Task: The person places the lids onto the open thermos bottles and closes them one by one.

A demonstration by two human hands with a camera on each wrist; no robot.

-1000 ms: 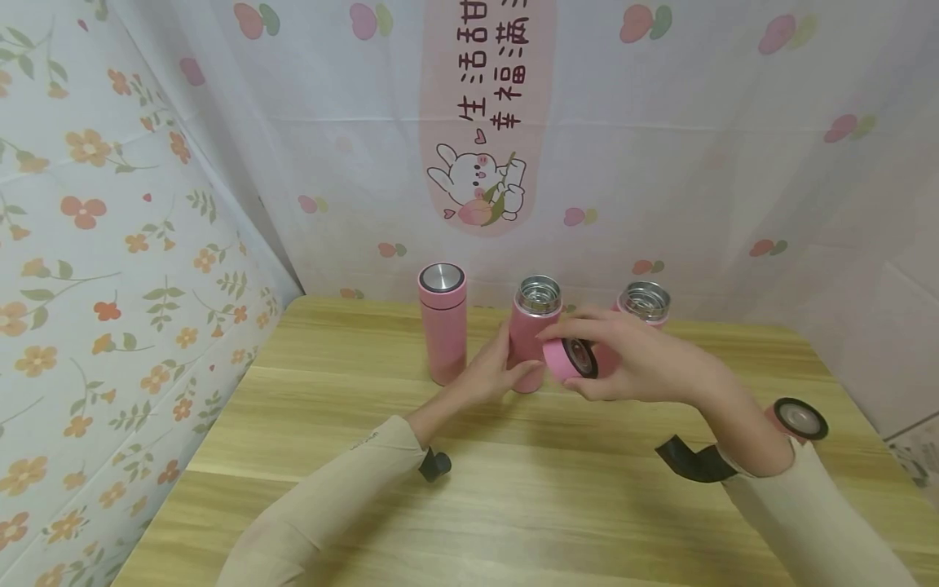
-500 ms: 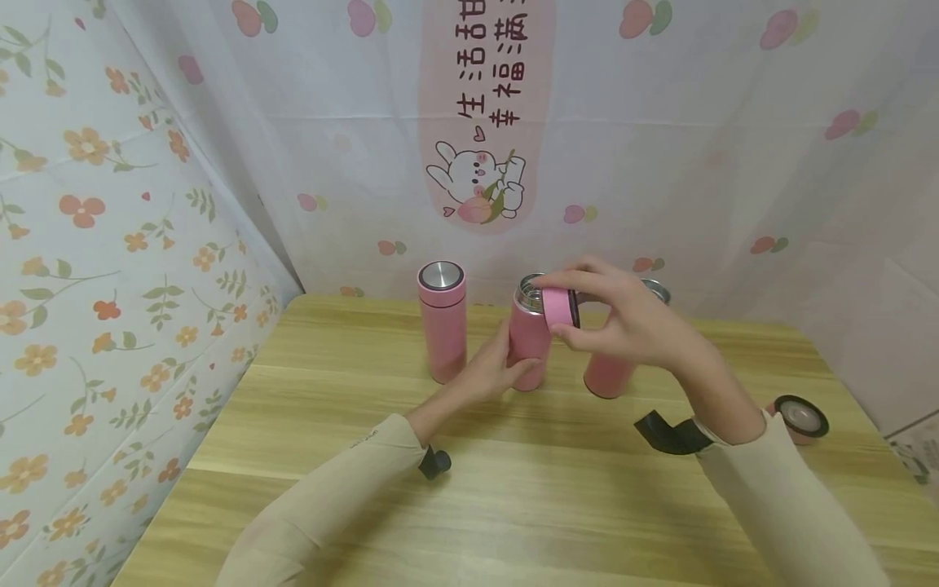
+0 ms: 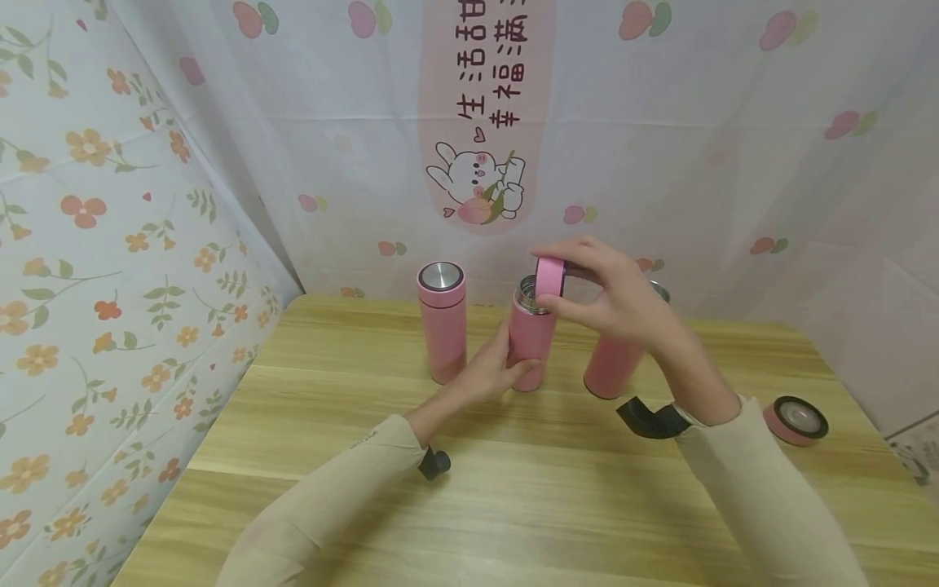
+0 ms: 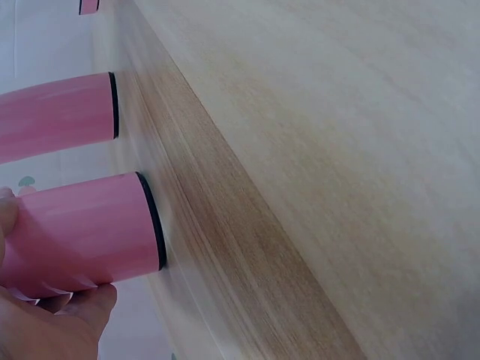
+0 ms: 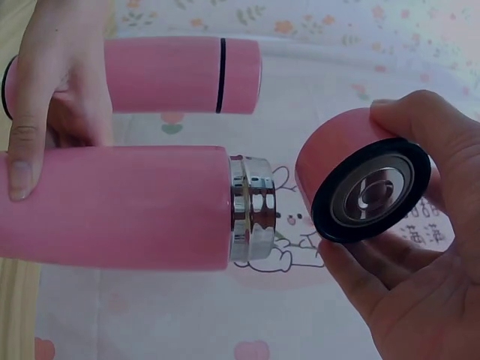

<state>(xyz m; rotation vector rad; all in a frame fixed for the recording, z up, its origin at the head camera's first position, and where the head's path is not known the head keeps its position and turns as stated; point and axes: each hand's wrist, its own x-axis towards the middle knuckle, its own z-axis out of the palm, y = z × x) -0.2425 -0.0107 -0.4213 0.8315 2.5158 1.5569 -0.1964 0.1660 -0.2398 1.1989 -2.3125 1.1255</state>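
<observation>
My left hand [image 3: 487, 373] grips the lower body of the middle pink thermos flask [image 3: 531, 338], which stands upright on the table. The flask has no lid on, and its shiny steel neck [image 5: 253, 208] shows bare in the right wrist view. Between thumb and fingers my right hand [image 3: 614, 295] pinches a pink lid [image 3: 548, 279] close to the flask's mouth. The lid is tilted on its side, and a face with a black ring and shiny centre [image 5: 376, 191] shows in the right wrist view, a small gap from the neck.
To the left stands a pink flask [image 3: 443, 338] with its lid on. A third flask [image 3: 613, 367], lidless, stands to the right, partly behind my right hand. Another lid [image 3: 795, 421] lies on the wooden table [image 3: 528, 505] at the far right. A printed curtain [image 3: 352, 179] hangs behind.
My right hand has raised the lid from in front of the flasks up to the middle flask's mouth, turning it on the way. The left hand and its flask have stayed in place.
</observation>
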